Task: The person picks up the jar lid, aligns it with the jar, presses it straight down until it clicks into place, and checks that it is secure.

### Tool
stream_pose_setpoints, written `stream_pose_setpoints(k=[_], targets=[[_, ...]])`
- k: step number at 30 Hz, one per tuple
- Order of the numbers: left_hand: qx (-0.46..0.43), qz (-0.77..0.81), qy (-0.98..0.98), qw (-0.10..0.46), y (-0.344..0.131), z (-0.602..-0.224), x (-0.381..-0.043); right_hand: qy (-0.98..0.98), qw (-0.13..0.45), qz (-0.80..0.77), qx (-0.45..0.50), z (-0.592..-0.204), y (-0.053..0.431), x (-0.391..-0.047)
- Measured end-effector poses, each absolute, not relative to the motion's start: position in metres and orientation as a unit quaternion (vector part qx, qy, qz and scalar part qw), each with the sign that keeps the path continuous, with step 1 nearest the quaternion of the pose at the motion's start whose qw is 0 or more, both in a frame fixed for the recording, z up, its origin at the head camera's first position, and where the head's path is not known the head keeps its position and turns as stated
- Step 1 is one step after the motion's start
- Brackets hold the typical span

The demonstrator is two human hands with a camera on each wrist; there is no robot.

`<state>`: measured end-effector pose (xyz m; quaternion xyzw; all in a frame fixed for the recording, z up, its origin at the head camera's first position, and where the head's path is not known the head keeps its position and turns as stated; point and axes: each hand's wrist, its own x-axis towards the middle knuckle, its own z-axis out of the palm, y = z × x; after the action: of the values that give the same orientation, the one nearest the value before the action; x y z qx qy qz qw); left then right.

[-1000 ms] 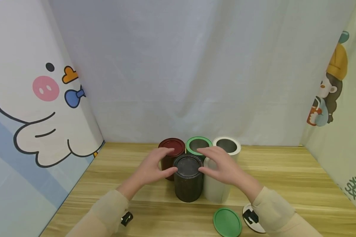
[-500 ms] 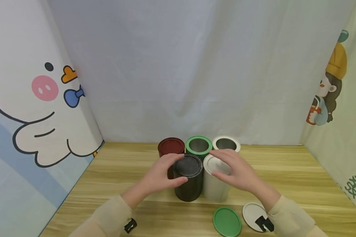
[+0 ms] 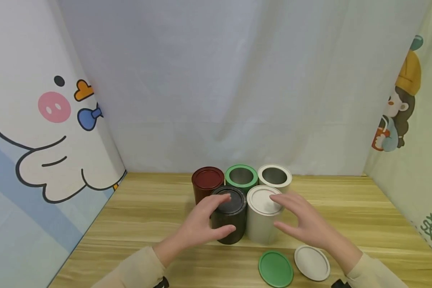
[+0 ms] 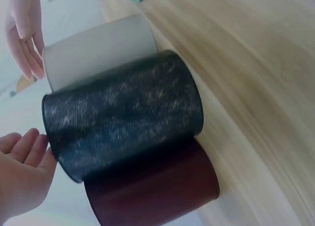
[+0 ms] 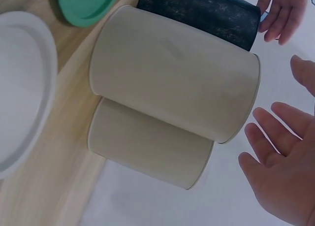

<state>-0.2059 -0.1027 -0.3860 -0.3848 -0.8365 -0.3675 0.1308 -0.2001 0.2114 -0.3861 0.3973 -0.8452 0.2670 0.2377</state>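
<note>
Head view: a black can (image 3: 235, 219) and a near white can (image 3: 262, 224) stand on the desk (image 3: 155, 200) close before a red can (image 3: 207, 178), green can (image 3: 242, 185) and far white can (image 3: 279, 185), perhaps for compactness. Left hand (image 3: 200, 226) and right hand (image 3: 307, 223) flank the near pair, fingers loosely spread, gripping nothing; left-hand contact is unclear.

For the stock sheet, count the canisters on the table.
5. In the head view, back row from left: dark red canister, green canister, rear white canister; front row: black canister, front white canister. Others behind could be hidden.
</note>
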Motion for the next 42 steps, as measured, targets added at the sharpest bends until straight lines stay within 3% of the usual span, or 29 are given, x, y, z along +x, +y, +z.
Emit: stream_pose_setpoints(k=[10,22,34,39,42], targets=[[-0.404,-0.375,-0.826,0.120,-0.089,-0.387,-0.194,-0.830,0.256,0.275,0.412,-0.397,0.226,-0.192],[-0.457,-0.346,-0.800,0.178,-0.069,-0.397,-0.187,-0.835,0.252,0.271,0.406,-0.406,0.237,-0.178],[-0.471,-0.345,-0.800,0.139,-0.052,-0.432,-0.180,-0.833,0.249,0.261,0.420,-0.434,0.244,-0.172],[-0.462,-0.334,-0.817,0.087,-0.047,-0.450,-0.178,-0.819,0.259,0.259,0.442,-0.452,0.247,-0.171],[-0.463,-0.320,-0.824,0.074,-0.044,-0.459,-0.178,-0.830,0.235,0.251,0.439,-0.459,0.248,-0.168]])
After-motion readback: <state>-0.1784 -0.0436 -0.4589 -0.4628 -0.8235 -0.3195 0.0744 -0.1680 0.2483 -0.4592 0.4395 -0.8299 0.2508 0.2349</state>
